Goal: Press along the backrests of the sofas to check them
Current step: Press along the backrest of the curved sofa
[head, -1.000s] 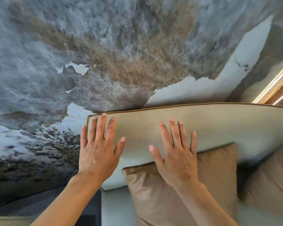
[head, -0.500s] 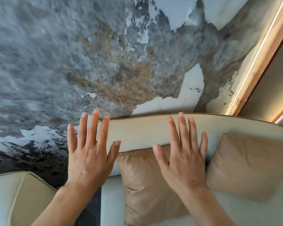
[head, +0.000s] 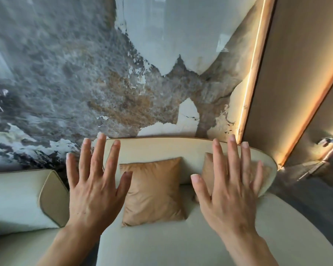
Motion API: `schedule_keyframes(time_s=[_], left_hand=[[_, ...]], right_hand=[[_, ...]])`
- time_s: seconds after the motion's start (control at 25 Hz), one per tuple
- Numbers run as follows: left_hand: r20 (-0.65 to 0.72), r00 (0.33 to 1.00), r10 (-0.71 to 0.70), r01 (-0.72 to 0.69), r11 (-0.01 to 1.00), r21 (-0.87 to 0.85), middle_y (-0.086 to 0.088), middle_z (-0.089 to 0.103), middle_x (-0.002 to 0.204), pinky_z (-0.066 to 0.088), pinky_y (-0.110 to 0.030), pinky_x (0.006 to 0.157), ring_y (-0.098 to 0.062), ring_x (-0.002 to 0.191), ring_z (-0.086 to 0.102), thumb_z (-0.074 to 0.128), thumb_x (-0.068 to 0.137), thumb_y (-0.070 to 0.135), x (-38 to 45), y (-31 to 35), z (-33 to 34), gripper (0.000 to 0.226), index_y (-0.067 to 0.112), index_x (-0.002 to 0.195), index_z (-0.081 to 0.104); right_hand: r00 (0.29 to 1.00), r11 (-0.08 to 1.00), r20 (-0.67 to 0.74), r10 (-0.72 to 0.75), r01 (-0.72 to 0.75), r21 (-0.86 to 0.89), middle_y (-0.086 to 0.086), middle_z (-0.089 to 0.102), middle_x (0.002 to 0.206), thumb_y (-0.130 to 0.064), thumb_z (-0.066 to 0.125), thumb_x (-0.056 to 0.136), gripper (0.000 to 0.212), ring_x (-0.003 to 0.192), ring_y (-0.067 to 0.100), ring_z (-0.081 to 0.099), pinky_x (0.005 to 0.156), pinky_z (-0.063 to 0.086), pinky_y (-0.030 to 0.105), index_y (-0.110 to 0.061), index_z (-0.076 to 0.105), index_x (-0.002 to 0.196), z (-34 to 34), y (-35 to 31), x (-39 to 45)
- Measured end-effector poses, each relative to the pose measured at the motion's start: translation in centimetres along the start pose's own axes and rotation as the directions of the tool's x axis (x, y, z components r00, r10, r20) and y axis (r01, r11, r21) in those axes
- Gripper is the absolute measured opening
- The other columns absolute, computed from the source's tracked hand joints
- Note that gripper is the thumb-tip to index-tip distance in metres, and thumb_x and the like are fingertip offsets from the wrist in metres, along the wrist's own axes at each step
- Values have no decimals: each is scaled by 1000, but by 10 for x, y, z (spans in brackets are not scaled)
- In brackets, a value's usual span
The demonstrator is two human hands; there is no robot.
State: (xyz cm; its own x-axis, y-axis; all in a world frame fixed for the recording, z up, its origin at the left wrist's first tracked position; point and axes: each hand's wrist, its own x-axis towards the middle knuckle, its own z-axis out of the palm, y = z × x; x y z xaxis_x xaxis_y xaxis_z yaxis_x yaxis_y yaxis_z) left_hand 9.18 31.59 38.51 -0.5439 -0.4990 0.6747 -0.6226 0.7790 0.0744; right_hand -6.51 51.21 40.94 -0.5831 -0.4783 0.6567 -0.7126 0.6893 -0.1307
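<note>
A cream sofa with a curved backrest edged in tan piping stands against the wall ahead. Two tan cushions lean on it: one in the middle, one partly hidden behind my right hand. My left hand is raised with fingers spread, palm forward, in front of the backrest's left end and off its surface. My right hand is likewise spread and lifted in front of the backrest's right part. Neither hand holds anything. A second cream sofa's backrest lies at the left.
A grey, brown and white marbled wall panel rises behind the sofas. Lit wooden strips run up the wall at the right. A dark gap separates the two sofas. Grey floor shows at the right.
My hands have lifted off the backrest and drawn back toward me. The view has pulled away, so the whole sofa seat, both cushions and the left sofa now show.
</note>
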Motion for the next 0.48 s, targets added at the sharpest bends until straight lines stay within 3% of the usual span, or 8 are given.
schedule_keyframes(time_s=[0.48], left_hand=[[29, 946, 323, -302, 910, -284, -12, 17, 163, -1, -56, 119, -34, 151, 8, 35, 92, 51, 21, 161, 29, 70, 19, 153, 25]], right_hand=[[945, 878, -45, 324, -318, -357, 6, 15, 163, -61, 19, 97, 69, 150, 27, 8, 116, 8, 60, -24, 15, 155, -80, 117, -59]])
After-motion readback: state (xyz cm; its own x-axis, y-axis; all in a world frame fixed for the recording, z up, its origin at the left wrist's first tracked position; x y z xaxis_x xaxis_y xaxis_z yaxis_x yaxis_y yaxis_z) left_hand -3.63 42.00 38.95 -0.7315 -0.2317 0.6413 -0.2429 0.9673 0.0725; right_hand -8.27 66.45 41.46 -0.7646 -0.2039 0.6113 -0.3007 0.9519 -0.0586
